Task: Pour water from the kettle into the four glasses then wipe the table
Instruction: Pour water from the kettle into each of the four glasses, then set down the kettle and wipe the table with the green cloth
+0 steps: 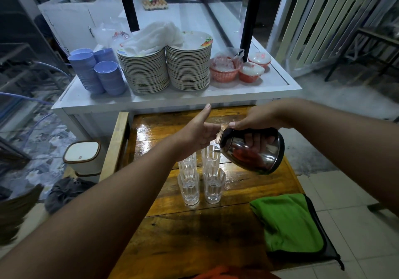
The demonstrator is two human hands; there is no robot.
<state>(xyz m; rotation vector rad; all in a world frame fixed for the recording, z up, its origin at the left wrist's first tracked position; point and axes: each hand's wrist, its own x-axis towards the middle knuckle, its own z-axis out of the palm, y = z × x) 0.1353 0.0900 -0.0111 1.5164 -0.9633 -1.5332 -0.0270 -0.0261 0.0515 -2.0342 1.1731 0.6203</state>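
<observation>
On the wooden worktop (248, 183) stood 4 glasses in a tight 2-by-2 cluster, and the pouring step was in hand. The right hand (257, 120) gripped the steel kettle (252, 149) from above, its fingers (255, 141) closed around the handle, and held it tipped to the left so that the spout sat just over the rim of the far right glass (210, 156). The left hand (199, 133) was open, thumb raised, its fingertips resting against the kettle's lid near the spout; it held nothing but seemed to steady the lid. The near left glass (190, 189) and near right glass (213, 187) each appeared to have some water in the bottom, though how full was hard to tell; the far left glass (187, 162) was partly hidden by the left forearm, and its level could not be read. By this judgement the task was roughly midway through pouring. Next, the kettle would need to be levelled once this glass was filled, shifted over any glass left unfilled, then set down upright. The green cloth (287, 222), lying near the right edge, well apart from the glasses, awaited the wiping; the worktop already gleamed wet beyond the glasses.
</observation>
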